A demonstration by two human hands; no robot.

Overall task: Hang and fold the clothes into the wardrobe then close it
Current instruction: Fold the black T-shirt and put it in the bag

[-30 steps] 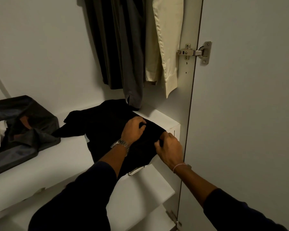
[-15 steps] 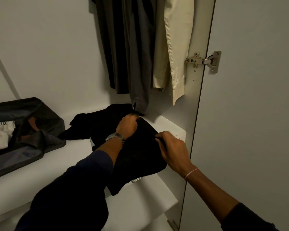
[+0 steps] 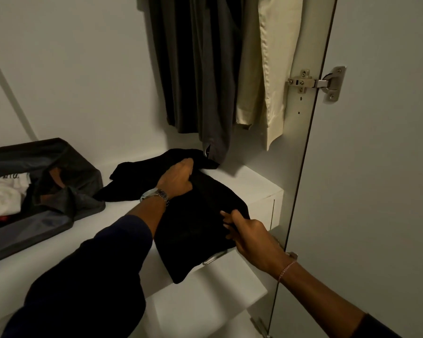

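Scanning from the left, I see an open fabric organiser (image 3: 59,191) with folded whites parked on the white shelf (image 3: 47,252), out of the folding space. Next, the left hand (image 3: 178,181) curls its fingers into the black garment (image 3: 195,223), bunching the far part, probably to anchor it. Nearer me, the right hand (image 3: 248,234) pinches the near right edge (ready to fold, I judge). Hanging clothes (image 3: 205,69) overhead; wardrobe door (image 3: 381,167) stands open.
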